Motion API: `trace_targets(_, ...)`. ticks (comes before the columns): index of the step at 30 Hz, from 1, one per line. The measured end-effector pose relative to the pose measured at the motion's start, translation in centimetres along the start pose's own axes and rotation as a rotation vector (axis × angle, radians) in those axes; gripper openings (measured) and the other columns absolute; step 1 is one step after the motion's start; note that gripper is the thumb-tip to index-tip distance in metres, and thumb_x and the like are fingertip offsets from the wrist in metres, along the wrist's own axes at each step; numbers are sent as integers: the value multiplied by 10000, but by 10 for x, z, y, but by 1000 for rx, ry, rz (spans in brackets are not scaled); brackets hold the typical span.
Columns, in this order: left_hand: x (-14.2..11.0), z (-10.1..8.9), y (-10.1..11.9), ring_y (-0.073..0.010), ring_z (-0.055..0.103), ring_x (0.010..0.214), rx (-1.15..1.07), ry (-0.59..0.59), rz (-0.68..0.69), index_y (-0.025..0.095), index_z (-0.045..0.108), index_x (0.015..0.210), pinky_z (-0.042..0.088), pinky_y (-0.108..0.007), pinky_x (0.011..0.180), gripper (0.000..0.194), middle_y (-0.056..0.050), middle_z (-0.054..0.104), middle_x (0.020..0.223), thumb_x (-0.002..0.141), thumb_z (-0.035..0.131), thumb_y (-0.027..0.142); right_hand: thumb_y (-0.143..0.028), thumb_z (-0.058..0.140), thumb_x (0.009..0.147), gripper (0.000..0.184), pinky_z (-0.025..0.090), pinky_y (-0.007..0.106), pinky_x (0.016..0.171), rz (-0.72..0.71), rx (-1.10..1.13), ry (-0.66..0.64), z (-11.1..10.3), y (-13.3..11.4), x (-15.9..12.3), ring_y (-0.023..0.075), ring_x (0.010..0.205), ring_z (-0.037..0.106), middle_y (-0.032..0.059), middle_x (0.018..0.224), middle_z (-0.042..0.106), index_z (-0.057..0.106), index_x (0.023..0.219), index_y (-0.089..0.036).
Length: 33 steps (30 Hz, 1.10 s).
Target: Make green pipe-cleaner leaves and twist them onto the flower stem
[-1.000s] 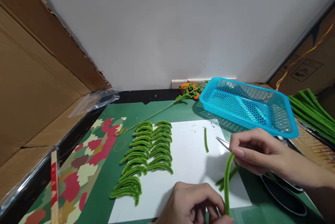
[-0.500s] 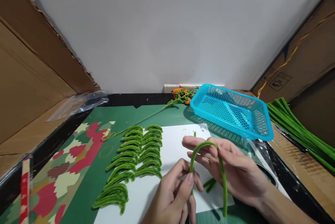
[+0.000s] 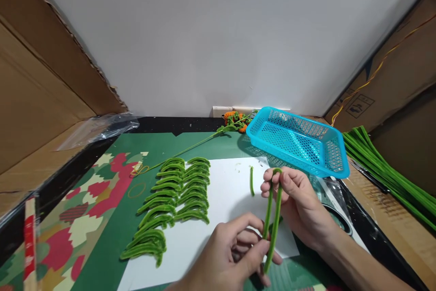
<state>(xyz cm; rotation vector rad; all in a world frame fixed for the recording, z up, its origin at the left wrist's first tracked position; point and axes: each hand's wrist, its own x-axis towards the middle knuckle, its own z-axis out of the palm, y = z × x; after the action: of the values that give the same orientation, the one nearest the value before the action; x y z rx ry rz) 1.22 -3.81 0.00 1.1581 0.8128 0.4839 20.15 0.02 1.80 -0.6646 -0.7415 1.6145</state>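
Note:
A green pipe cleaner (image 3: 273,218) is folded in half into a narrow hairpin between my hands. My right hand (image 3: 296,202) pinches its bent top end. My left hand (image 3: 235,254) grips the two loose ends lower down, with thumb and fingers closed round them. Both hands hover over a white sheet (image 3: 225,191). A short green piece (image 3: 251,181) lies on the sheet just left of my right hand. Two rows of several bent green leaf shapes (image 3: 170,200) lie on the sheet's left side.
A blue plastic basket (image 3: 296,139) stands at the back right. A bundle of long green pipe cleaners (image 3: 388,168) lies at the far right. An orange and green flower stem (image 3: 235,120) rests by the wall. Cardboard walls flank both sides. Rubber bands (image 3: 136,189) lie on the patterned mat.
My hands have folded the pipe cleaner from a wide arch into a tight hairpin. My right hand closed onto the bend; my left hand closed on the ends.

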Motion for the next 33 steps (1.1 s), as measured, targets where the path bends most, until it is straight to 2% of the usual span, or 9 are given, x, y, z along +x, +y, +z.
trace_targets(2, 0, 1, 1, -166, 772, 678, 10, -13, -23, 179, 560, 1043, 377, -144, 441, 354, -106, 811, 944, 1006, 622, 526, -395, 887, 850, 225, 629, 261, 785, -10, -15, 12, -1, 0, 0, 150, 803, 764, 44, 959, 800, 797, 825, -190)
trace_targets(7, 0, 2, 6, -77, 644, 482, -18, -39, -60, 151, 595, 1057, 369, -149, 434, 328, -122, 819, 949, 985, 654, 466, -393, 876, 866, 221, 646, 205, 715, -46, -31, 46, -4, 0, 1, 136, 766, 795, 35, 919, 826, 791, 826, -193)
trace_targets(12, 1, 1, 15, -84, 658, 502, -3, -114, -87, 125, 637, 1041, 372, -149, 443, 336, -134, 814, 956, 961, 694, 446, -410, 855, 884, 243, 636, 182, 625, -67, -38, 50, -4, 3, 3, 129, 655, 789, 18, 791, 813, 776, 810, -193)
trace_targets(17, 0, 0, 13, -98, 688, 552, 10, -113, -75, 132, 651, 989, 370, -144, 440, 318, -130, 815, 968, 995, 666, 449, -434, 880, 849, 270, 642, 205, 602, -51, -41, 78, -3, 2, 5, 147, 630, 788, 24, 765, 810, 772, 801, -192)
trace_targets(19, -1, 0, 10, -95, 690, 551, -21, -98, -85, 140, 638, 1023, 394, -142, 452, 316, -124, 814, 979, 989, 678, 452, -424, 894, 835, 257, 639, 192, 601, -47, -42, 89, -3, 1, 4, 142, 640, 789, 24, 765, 810, 788, 804, -192)
trace_targets(23, -3, 1, 9, -97, 683, 529, -112, -84, -81, 138, 644, 1125, 383, -140, 422, 387, -122, 804, 992, 934, 741, 460, -408, 923, 801, 244, 639, 179, 597, -50, -64, 130, -3, 1, 0, 134, 638, 783, 30, 795, 813, 817, 814, -188)
trace_targets(28, -3, 1, 9, -60, 613, 526, -100, -104, -83, 112, 710, 953, 421, -140, 467, 290, -125, 808, 961, 908, 766, 393, -433, 915, 803, 238, 649, 205, 596, -1, -75, 145, -2, 6, -4, 160, 662, 794, 60, 862, 829, 836, 830, -210)
trace_targets(33, -2, 1, 1, -89, 619, 531, -98, -55, -78, 114, 720, 930, 401, -150, 421, 394, -123, 808, 924, 915, 732, 508, -429, 884, 838, 241, 653, 242, 695, 29, -136, 97, -2, 5, -9, 191, 801, 805, 102, 1060, 825, 858, 957, -221)
